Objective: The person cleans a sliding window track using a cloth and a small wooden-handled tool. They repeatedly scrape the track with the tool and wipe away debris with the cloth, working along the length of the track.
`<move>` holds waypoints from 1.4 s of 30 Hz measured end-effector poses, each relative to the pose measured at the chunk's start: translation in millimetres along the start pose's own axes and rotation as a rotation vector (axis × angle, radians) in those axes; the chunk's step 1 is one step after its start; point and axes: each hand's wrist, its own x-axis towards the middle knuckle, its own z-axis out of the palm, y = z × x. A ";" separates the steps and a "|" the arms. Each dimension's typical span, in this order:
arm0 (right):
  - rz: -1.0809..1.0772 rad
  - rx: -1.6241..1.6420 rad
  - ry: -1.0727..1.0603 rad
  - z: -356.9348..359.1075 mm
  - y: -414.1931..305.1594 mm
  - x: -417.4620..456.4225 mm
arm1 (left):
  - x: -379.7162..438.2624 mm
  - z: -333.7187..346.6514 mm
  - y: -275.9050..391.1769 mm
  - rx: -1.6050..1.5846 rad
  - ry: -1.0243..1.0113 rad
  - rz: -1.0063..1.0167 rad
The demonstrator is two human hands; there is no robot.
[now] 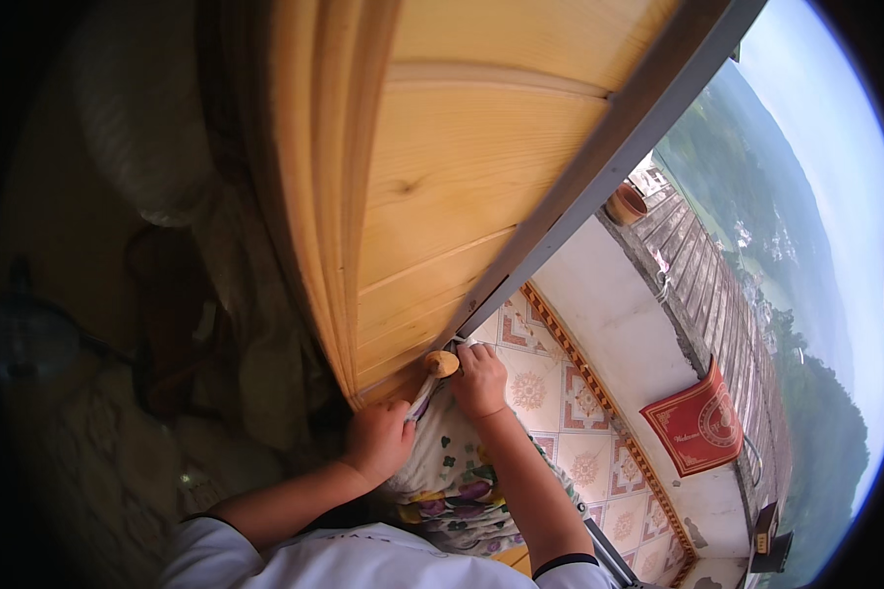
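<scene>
My left hand [379, 442] grips the narrow, whitish top edge of a floral cloth [449, 471], printed with purple flowers and green leaves. This edge runs from my fist up toward the door frame. Along it, between my hands, sits a rounded wooden knob [442, 364]. My right hand [480, 377] is beside the knob, close to the frame, with its fingers curled. A bit of white cord or cloth [464, 341] shows past its fingertips; what lies under those fingers is hidden. The cloth hangs below both hands, in front of my body.
A wooden panel wall [479, 169] meets a grey metal frame [597, 184] above my hands. Outside are a patterned tile floor [538, 390], a low white wall [597, 280], a clay pot [626, 204] and a red mat [696, 423] on the ledge. The left side is dark.
</scene>
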 end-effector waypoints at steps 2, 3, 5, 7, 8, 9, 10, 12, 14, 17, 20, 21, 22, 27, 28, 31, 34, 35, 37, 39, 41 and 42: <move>0.103 0.099 -0.021 -2.0 4.0 1.6 | -4.8 -1.5 4.6 -0.087 -0.002 -0.009; 0.149 0.146 -0.030 -7.0 4.7 7.4 | -5.7 -0.5 8.0 -0.152 0.019 -0.007; 0.447 0.500 -0.155 -22.5 7.5 23.1 | -6.4 0.7 11.7 -0.261 0.053 0.020; 0.443 0.360 -0.298 -18.8 26.6 11.6 | -3.9 1.9 16.1 -0.357 0.069 0.076; 0.468 0.406 -0.307 -22.6 33.6 6.9 | -2.7 2.4 18.7 -0.351 0.048 0.102; 0.494 0.457 -0.318 -31.2 30.6 8.7 | -2.3 0.2 20.2 -0.339 0.026 0.124; 0.520 0.513 -0.328 -35.1 26.5 9.7 | -2.0 -2.1 19.6 -0.322 0.006 0.145; 0.209 0.167 -0.235 -36.5 10.5 -9.2 | -6.8 -1.0 21.9 -0.343 -0.072 0.159; -0.026 0.013 -0.086 -29.6 -3.4 -25.2 | -9.9 1.9 29.9 -0.319 -0.134 0.165; -0.011 -0.059 -0.024 -20.4 -3.1 -29.1 | -7.8 5.7 31.4 -0.364 -0.062 0.118; -0.039 -0.046 -0.008 -11.6 -2.1 -18.4 | -8.0 10.5 26.6 -0.347 -0.005 0.065; -0.034 -0.053 0.030 -6.9 -1.4 -12.0 | -5.2 11.9 25.7 -0.351 0.020 0.067; -0.028 -0.061 0.068 -0.7 -1.1 -6.7 | -2.0 13.3 25.0 -0.356 0.043 0.070; 0.462 0.389 -0.048 -9.0 5.3 17.8 | -4.0 15.9 13.5 -0.340 0.076 0.054; 0.431 0.416 -0.070 -15.8 1.2 21.5 | -3.4 13.2 8.6 -0.364 0.031 0.051; 0.596 0.564 -0.160 -17.3 16.3 20.0 | -3.8 5.4 8.2 -0.441 0.007 0.047; 0.614 0.686 -0.279 -21.0 31.8 22.7 | -2.7 2.7 8.6 -0.466 -0.011 0.047; 0.591 0.699 -0.305 -20.8 36.2 23.1 | -3.1 3.2 7.9 -0.470 -0.016 0.049; 0.571 0.704 -0.339 -21.5 41.9 24.1 | -3.7 1.8 7.8 -0.454 -0.035 0.046; 0.597 0.693 -0.384 -32.7 45.9 26.0 | -4.8 2.6 9.0 -0.449 -0.057 0.037; 0.659 0.686 -0.454 -48.5 43.8 31.1 | -11.2 1.0 6.1 -0.441 -0.069 0.005; 0.666 0.728 -0.492 -52.7 46.1 28.0 | -16.0 2.3 5.4 -0.448 -0.082 0.003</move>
